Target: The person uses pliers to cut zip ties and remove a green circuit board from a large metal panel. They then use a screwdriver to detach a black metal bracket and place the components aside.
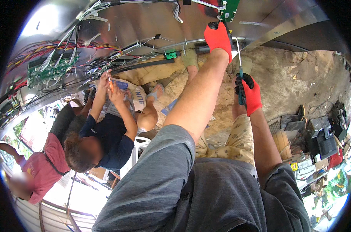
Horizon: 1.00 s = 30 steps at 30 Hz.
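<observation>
Both of my hands wear red gloves with black palms. My left hand (218,37) is raised against the metal panel (198,21), just below a green circuit board (229,11). Its fingers look curled, and whatever they hold is hidden by the glove. In my right hand (250,92) is a screwdriver (241,73) with a teal and black handle, my fingers wrapped round it. Its long metal shaft points up, the tip close to the panel's lower edge, right of my left hand. Whether the tip touches anything I cannot tell.
At left, a co-worker (110,131) in dark clothes works at the wiring with an orange-handled tool (110,83). Another person (44,166) in a red shirt is behind. Wire bundles and a green board (52,71) line the panel. Scrap parts (322,135) pile up at right.
</observation>
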Motion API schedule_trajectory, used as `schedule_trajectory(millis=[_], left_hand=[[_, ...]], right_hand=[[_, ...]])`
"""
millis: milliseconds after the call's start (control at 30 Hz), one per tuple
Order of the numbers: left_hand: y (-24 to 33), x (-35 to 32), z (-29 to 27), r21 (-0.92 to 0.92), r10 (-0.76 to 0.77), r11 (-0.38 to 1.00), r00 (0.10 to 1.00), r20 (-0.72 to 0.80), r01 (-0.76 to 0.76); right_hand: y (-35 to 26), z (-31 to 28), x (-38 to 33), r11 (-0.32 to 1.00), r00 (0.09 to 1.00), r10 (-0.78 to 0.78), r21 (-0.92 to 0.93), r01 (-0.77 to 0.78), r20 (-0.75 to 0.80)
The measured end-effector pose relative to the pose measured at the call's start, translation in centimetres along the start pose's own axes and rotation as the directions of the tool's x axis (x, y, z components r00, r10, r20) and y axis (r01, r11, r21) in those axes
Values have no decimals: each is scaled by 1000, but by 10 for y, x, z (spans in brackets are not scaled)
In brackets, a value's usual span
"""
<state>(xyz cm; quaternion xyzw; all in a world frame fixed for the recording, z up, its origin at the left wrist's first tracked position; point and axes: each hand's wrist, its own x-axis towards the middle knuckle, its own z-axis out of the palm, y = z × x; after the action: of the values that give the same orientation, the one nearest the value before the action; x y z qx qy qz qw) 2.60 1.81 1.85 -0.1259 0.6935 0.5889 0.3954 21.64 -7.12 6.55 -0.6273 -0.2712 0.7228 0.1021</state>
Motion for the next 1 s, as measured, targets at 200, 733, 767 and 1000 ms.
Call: schedule_trajectory(millis=[200, 733, 767, 1000], left_hand=[[16, -8, 13, 35, -48, 998, 978, -203, 56], [7, 6, -13, 580, 343, 736, 931, 126, -350], [1, 13, -16, 637, 427, 645, 890, 159, -423], [3, 12, -23, 732, 545, 362, 768, 336, -577]], right_hand=[[-21, 4, -12, 997, 999, -13, -82, 10, -41], [-20, 17, 40, 913, 915, -403, -79, 400, -30], [-21, 13, 51, 881, 886, -463, -115, 460, -6], [-63, 21, 105, 703, 714, -695, -134, 699, 78]])
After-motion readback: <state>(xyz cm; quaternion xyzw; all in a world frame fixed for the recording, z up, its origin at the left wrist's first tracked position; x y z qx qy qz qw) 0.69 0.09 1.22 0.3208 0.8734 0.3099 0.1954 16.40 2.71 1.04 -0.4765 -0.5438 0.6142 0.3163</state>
